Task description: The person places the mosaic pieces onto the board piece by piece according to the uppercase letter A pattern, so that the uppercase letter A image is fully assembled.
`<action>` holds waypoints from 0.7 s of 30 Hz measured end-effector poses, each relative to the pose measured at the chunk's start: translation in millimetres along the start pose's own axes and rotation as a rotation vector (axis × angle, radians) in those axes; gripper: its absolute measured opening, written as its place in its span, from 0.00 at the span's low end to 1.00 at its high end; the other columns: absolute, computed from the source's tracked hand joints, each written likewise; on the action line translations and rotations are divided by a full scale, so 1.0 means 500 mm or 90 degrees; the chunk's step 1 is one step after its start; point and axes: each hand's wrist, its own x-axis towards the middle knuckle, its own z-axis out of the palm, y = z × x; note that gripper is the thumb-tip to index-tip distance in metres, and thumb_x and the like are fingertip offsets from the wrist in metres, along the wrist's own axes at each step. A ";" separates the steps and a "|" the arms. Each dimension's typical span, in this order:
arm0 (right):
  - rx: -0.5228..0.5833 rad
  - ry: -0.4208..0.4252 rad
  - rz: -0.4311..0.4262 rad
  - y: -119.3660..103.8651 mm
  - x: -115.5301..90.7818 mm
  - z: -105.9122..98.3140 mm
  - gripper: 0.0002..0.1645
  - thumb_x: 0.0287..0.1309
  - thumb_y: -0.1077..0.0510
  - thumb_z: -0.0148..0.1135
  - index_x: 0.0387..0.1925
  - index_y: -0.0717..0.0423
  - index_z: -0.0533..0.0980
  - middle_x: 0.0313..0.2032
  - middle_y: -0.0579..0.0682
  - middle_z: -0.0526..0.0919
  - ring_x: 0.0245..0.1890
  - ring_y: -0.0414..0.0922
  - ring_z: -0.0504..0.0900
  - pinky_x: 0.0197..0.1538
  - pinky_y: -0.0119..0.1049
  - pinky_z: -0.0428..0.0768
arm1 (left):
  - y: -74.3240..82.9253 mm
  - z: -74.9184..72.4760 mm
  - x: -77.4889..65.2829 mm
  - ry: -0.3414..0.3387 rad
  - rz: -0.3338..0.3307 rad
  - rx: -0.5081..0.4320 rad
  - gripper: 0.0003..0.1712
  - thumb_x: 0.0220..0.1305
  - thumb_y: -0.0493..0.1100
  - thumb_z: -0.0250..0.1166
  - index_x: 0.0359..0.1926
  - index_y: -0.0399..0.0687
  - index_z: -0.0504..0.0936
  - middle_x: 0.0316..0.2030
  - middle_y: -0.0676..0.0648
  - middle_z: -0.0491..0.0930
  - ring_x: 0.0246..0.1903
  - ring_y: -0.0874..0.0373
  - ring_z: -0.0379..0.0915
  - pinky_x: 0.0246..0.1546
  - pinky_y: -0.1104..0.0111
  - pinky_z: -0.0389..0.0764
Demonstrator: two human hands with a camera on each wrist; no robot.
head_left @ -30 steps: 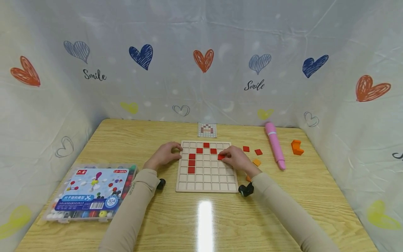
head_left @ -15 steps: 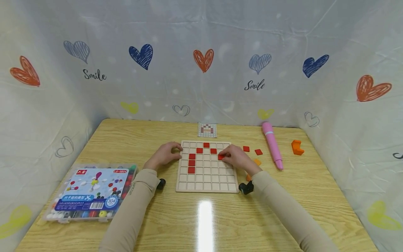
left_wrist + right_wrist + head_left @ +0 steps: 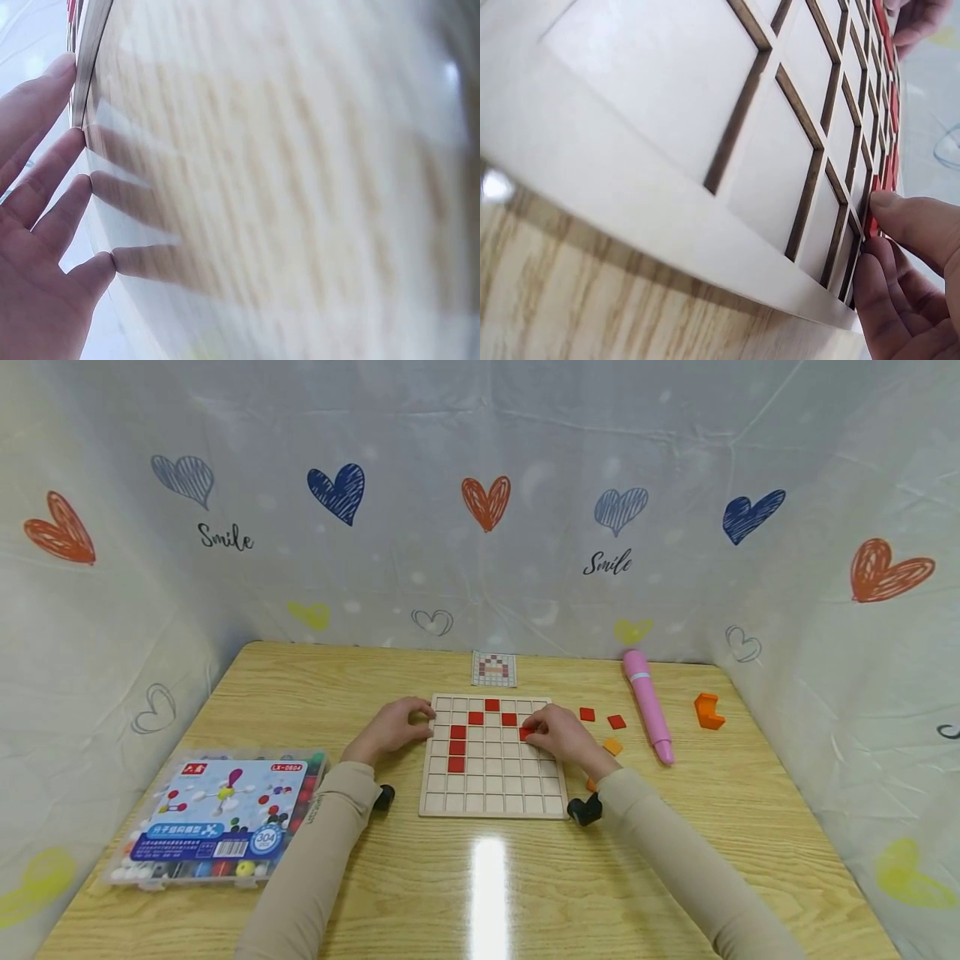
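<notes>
A pale wooden grid board [image 3: 495, 795] lies flat in the middle of the table, with several red tiles [image 3: 457, 748] set in its cells. At its left side my left hand [image 3: 390, 727] rests with loosely spread fingers; in the left wrist view the fingertips [image 3: 71, 139] touch the board's edge and the tabletop. Over the upper right cells, my right hand [image 3: 561, 733] holds a red tile [image 3: 524, 735] between thumb and fingers, partly covering it. The right wrist view shows the thumb on this red tile [image 3: 871, 217], right at a cell near the board's border.
Behind the board lies a small pattern card [image 3: 493, 669]. To the right are loose red tiles [image 3: 587, 714], an orange tile [image 3: 612, 747], a pink pen-shaped stick [image 3: 649, 707] and an orange angular block [image 3: 708, 711]. A clear box of molecule-model parts [image 3: 217, 818] stands front left.
The pink stick has shifted slightly left since the first frame. My right fingers cover a little more of the red tile; my left hand has stayed in place.
</notes>
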 end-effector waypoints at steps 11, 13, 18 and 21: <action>0.023 0.015 0.011 0.001 -0.009 0.003 0.16 0.60 0.59 0.66 0.49 0.61 0.82 0.43 0.53 0.81 0.39 0.46 0.75 0.46 0.41 0.78 | 0.003 0.000 -0.001 0.000 -0.008 -0.005 0.16 0.64 0.40 0.67 0.52 0.41 0.80 0.66 0.39 0.69 0.69 0.41 0.57 0.71 0.50 0.56; 0.041 0.025 0.009 0.002 -0.015 0.004 0.17 0.61 0.60 0.65 0.51 0.61 0.81 0.46 0.55 0.81 0.42 0.47 0.77 0.49 0.43 0.79 | 0.003 -0.001 -0.002 -0.001 -0.010 -0.008 0.16 0.64 0.39 0.67 0.52 0.41 0.80 0.66 0.39 0.69 0.69 0.41 0.56 0.71 0.50 0.56; 0.097 0.067 0.006 0.009 -0.035 0.002 0.18 0.63 0.60 0.63 0.53 0.61 0.80 0.50 0.56 0.80 0.46 0.49 0.80 0.52 0.46 0.80 | 0.005 -0.001 -0.003 0.000 -0.014 -0.018 0.16 0.64 0.39 0.67 0.52 0.40 0.80 0.66 0.39 0.68 0.69 0.41 0.56 0.71 0.50 0.56; 0.132 0.094 0.024 0.012 -0.054 -0.004 0.18 0.64 0.58 0.63 0.54 0.58 0.79 0.51 0.54 0.80 0.47 0.50 0.80 0.52 0.47 0.80 | 0.004 0.000 -0.004 0.003 -0.009 -0.014 0.16 0.64 0.39 0.67 0.52 0.40 0.80 0.66 0.39 0.69 0.69 0.40 0.57 0.71 0.50 0.56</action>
